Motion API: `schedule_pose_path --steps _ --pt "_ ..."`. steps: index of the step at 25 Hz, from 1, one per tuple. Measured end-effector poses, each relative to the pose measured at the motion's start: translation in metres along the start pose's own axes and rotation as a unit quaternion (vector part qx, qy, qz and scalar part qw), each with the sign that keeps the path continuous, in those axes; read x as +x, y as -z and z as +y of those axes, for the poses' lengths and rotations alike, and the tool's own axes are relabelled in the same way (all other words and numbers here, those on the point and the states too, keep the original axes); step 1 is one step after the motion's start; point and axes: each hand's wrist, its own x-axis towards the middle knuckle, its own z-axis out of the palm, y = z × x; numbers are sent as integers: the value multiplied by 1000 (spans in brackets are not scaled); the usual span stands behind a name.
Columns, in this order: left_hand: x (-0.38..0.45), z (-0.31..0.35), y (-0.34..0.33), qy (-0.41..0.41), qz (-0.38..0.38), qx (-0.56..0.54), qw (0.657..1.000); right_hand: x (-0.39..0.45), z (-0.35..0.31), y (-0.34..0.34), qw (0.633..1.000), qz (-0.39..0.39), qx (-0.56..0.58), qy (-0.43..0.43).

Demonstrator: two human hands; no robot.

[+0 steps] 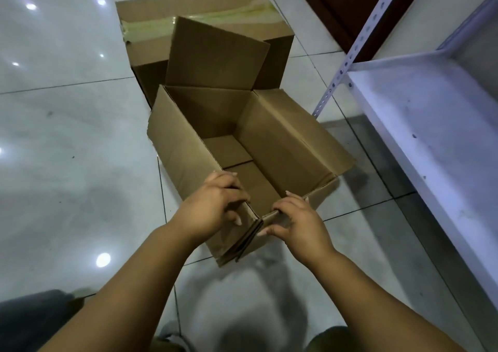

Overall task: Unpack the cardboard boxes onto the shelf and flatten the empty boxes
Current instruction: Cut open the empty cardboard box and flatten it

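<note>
Open box (242, 149) on floor (67, 136), empty, long axis running away from hands. Left hand (215, 203) curled over near-left rim, right hand (296, 222) pinching near rim; both at same near corner. Behind: one taped box (151, 28). Boxes: two. Shelf (417, 125) right, bare.

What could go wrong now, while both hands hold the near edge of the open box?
The left hand and right hand grip the open box by thin cardboard edges, so a sharp edge might cut a finger. The far flap leans against the taped box, so flattening may push or catch on it. The shelf stands close on the right and could block the box.
</note>
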Motion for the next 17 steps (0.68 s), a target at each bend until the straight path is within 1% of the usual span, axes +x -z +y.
schedule_pose_path --steps 3,5,7,9,11,14,17 --pt "6 -2 -18 -10 20 -9 1000 2 15 -10 1000 8 21 -19" --pt "12 -2 -22 -15 47 -8 999 4 21 -11 998 33 55 -29" --pt "15 4 -22 5 59 -27 998 2 24 -5 993 38 104 -43" --pt "17 17 -19 14 41 -73 996 -2 24 5 986 24 155 -58" --pt "21 31 -20 -9 23 -87 996 -7 27 12 973 18 217 -73" --pt "28 44 -21 -51 3 -54 997 -15 36 15 954 9 289 -79" --pt "33 52 -25 -72 -36 -29 996 -22 45 10 942 -30 324 -82"
